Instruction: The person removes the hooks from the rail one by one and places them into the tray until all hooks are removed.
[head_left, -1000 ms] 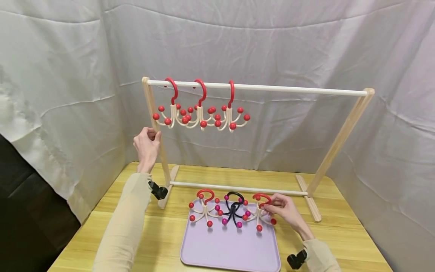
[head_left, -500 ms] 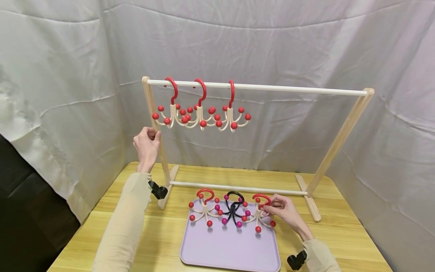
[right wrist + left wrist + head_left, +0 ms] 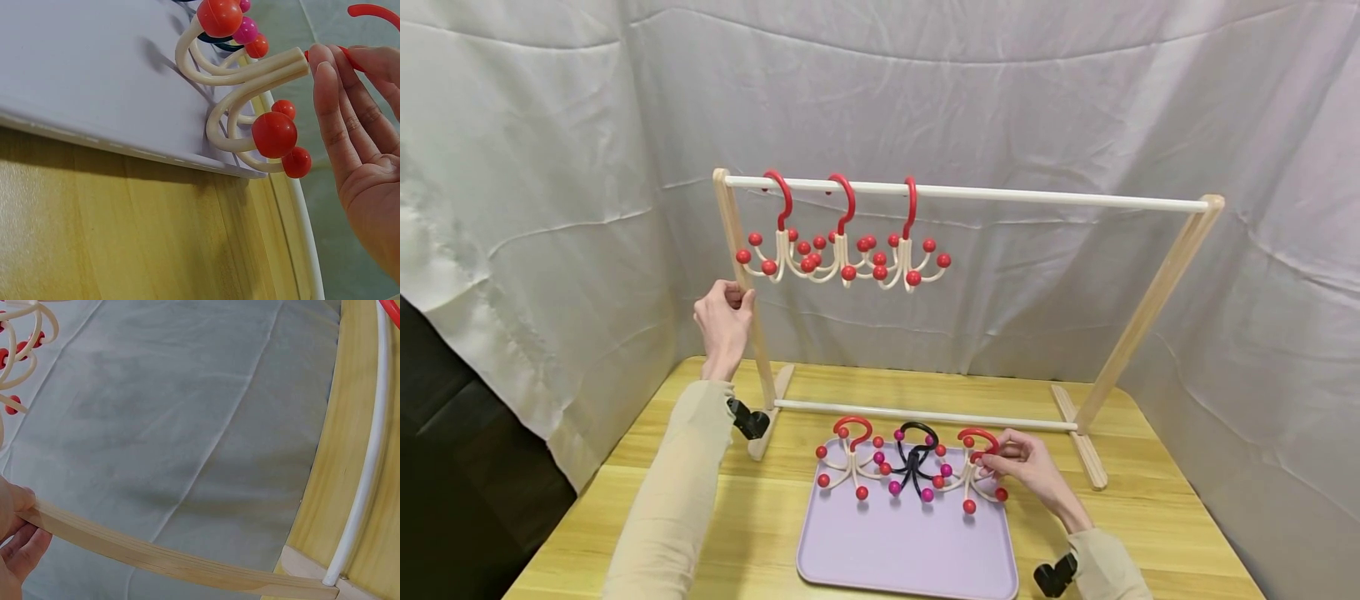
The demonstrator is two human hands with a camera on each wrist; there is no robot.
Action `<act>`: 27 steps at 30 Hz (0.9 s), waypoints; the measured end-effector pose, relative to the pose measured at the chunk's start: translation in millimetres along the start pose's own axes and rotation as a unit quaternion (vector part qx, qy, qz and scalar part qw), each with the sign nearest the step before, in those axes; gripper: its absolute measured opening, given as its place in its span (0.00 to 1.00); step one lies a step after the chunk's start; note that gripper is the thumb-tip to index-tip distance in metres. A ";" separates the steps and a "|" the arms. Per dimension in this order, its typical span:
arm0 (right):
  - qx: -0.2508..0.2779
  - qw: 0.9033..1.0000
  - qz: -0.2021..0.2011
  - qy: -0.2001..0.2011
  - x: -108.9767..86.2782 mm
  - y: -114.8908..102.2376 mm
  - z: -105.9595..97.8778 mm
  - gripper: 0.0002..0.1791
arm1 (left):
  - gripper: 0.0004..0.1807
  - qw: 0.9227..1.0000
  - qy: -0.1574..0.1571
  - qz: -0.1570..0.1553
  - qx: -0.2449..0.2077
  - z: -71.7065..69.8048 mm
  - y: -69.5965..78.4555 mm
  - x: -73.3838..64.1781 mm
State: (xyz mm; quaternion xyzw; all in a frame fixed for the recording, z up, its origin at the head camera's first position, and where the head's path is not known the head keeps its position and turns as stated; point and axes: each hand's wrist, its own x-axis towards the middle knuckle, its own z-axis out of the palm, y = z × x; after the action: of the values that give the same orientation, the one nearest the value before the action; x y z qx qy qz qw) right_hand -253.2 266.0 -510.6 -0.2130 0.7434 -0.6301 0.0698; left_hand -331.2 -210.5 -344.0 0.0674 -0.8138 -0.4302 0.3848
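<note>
My left hand (image 3: 724,321) grips the left wooden upright (image 3: 144,553) of a rack, thumb on one side and fingers on the other. At the tray's far right corner, my right hand (image 3: 1030,465) pinches the base of the red hook on a cream multi-arm hanger (image 3: 250,81) with red balls at its arm tips. That hanger stands upright on the lilac tray (image 3: 902,546). Beside it are a black hanger (image 3: 914,458) with magenta balls and another cream hanger (image 3: 853,462) with a red hook. Several of their arms overlap in the head view.
Three cream hangers with red hooks, one of them the middle hanger (image 3: 842,250), hang toward the left of the white top bar (image 3: 1037,197). A lower white bar (image 3: 925,414) runs behind the tray. Grey cloth (image 3: 1000,125) encloses the wooden table (image 3: 745,517).
The cream hanger in my right hand has turned slightly, its front balls shifting a little left. The rightmost hanging one sways slightly. Both hands stay nearly still.
</note>
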 end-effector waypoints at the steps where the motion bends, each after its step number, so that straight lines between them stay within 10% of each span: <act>1: 0.001 1.000 0.001 0.001 0.0 0.3 0.0 0.11 | 0.12 1.000 0.000 0.000 0.000 0.1 -0.1 0.1; 27: -0.031 0.999 0.006 0.042 1.2 -6.1 2.2 0.14 | 0.13 1.000 0.000 0.000 0.007 0.4 -0.4 0.0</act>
State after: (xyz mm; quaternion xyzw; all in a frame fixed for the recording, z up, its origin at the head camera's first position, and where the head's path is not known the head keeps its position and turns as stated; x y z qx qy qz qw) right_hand -252.1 262.8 -504.9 -0.1838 0.7660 -0.6150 0.0354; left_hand -331.5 -210.5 -344.5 0.0703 -0.8171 -0.4245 0.3838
